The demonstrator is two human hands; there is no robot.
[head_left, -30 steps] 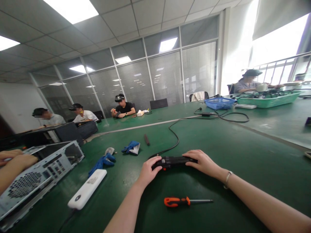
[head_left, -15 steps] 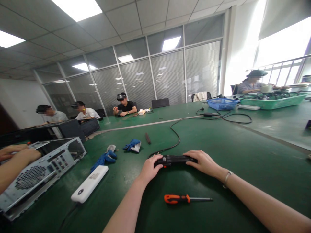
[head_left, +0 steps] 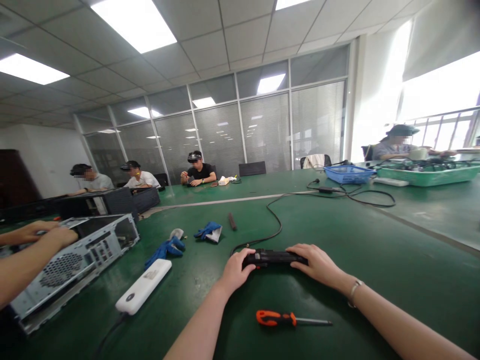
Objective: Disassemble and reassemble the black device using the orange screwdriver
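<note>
A long black device (head_left: 275, 257) lies on the green table between my hands, too dark to name its kind. My left hand (head_left: 239, 271) grips its left end, thumb on the near side and fingers on the far side. Around the right end close the fingers and thumb of my right hand (head_left: 314, 262). A black cable (head_left: 280, 225) runs from near my left hand towards the back right; where it ends at the device is hidden. Closer to me lies a screwdriver (head_left: 279, 318), its orange and black handle left and its shaft pointing right.
Blue gloves (head_left: 165, 250) and a white power strip (head_left: 145, 286) lie left. Beyond them, another person's hands (head_left: 48, 235) work in an open computer case (head_left: 75, 267). A dark bar (head_left: 232, 222) lies ahead. Blue (head_left: 348, 175) and green baskets (head_left: 431, 176) stand at the back right.
My view has tilted up slightly, so everything sits a little lower and further right. The device looks slightly turned in my hands, and both hands still hold its ends.
</note>
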